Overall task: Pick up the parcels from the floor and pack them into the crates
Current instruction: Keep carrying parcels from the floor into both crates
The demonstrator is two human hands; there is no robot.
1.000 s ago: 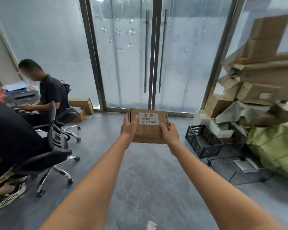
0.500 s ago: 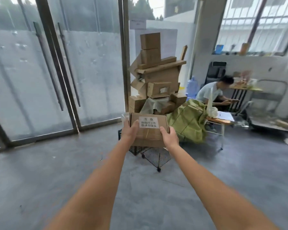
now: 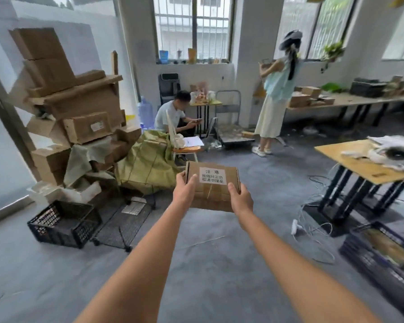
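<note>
Parcel [image 3: 212,185], a flat brown cardboard mailer box, was held out in front of the person at about chest height, above the grey floor [image 3: 196,264] and roughly midway between the two crates. Both bare forearms reached straight forward and converged on it. The left hand [image 3: 184,191] clasped the box's left edge, thumb lying across the top face and fingers wrapped out of sight beneath. The right hand [image 3: 240,199] gripped the near right corner the same way, thumb on top, the rest curled under.

The box's long axis ran left to right across the view, its broad top face tilted toward the camera. A white rectangular label [image 3: 212,178] with printed characters sat on that face, reading upright to the holder. The cardboard looked matte and smooth, with folded flap seams along its near side.

To the left, a black plastic lattice crate [image 3: 63,226] stood on the floor beside a wire mesh basket [image 3: 124,226], both below a leaning stack of corrugated cartons [image 3: 79,113]. At lower right, a dark blue crate [image 3: 380,255] sat on the floor, its contents blurred. Behind it stood a wooden surface [image 3: 359,164] on black metal legs.
</note>
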